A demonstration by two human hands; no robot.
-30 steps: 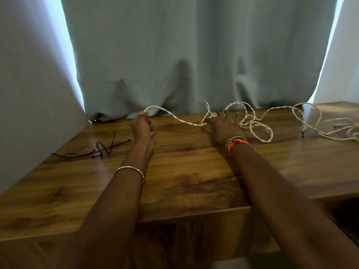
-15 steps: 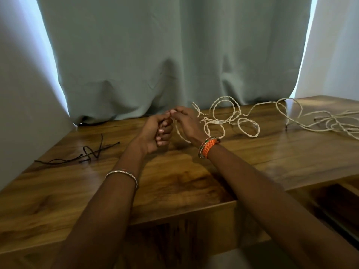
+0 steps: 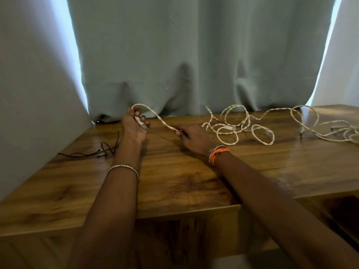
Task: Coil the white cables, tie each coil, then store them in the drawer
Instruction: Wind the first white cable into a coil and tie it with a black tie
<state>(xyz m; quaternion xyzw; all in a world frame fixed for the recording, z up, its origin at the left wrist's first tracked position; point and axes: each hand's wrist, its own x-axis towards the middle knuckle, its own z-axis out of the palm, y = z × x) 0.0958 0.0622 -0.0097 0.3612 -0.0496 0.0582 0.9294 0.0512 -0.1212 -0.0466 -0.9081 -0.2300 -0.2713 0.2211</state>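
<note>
You have the wooden table (image 3: 174, 183) as your whole field, backed by the curtain (image 3: 194, 55) along its far edge and a wall (image 3: 29, 94) closing the left side; open room lies on the bare wood toward you and between your two forearms; at lower right a dark recess (image 3: 343, 212) sits below the top, possibly the drawer, though you cannot tell from here. The white cable (image 3: 242, 125) sprawls in loose loops over the far right of the table, trailing off the right edge of view, none of it coiled yet; a thin black cord (image 3: 93, 152) lies apart at far left, near the wall. Your left hand (image 3: 134, 127) is raised near the curtain, fingers curled around the cable's plug end, a loop arching over its top; from there one taut span runs down and rightward to your right hand (image 3: 194, 137), which rests low on the wood and pinches the cable at its fingertips. So the strand's long axis runs left to right between your hands, and all the slack lies to the right of your right hand, nearer to it than to the left. I judge you are drawing a length for the first turns of the coil; feed from the right pile toward the left hand, and watch the tangle of loops, which could snag or drag as you pull.
</note>
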